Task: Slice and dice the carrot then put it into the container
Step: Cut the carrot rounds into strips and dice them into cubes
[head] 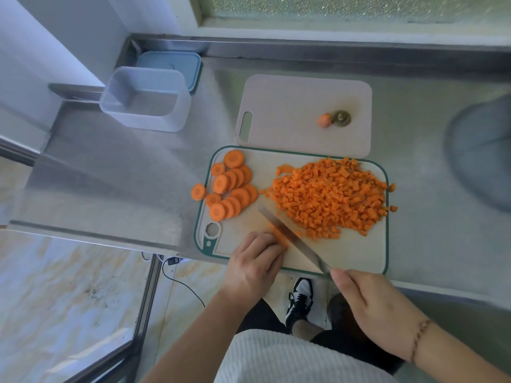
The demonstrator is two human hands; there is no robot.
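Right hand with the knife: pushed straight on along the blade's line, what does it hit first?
Probably the carrot strips pinned under the left hand: the knife in the right hand points up-left across them. Beyond lie the carrot rounds. Blade height unclear.

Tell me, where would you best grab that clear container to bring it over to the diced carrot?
Grip the clear container by its rim on the near right wall, coming from above. It stands upright, open and empty; a blue lid lies behind it, leaving that side free.

1. My left hand (253, 262) lies knuckles up, fingers curled down and pressing onto carrot strips (279, 235).
2. My right hand (372, 298) grips the knife (290, 236) handle, a bracelet on its wrist.
3. Both forearms reach in from the bottom edge.
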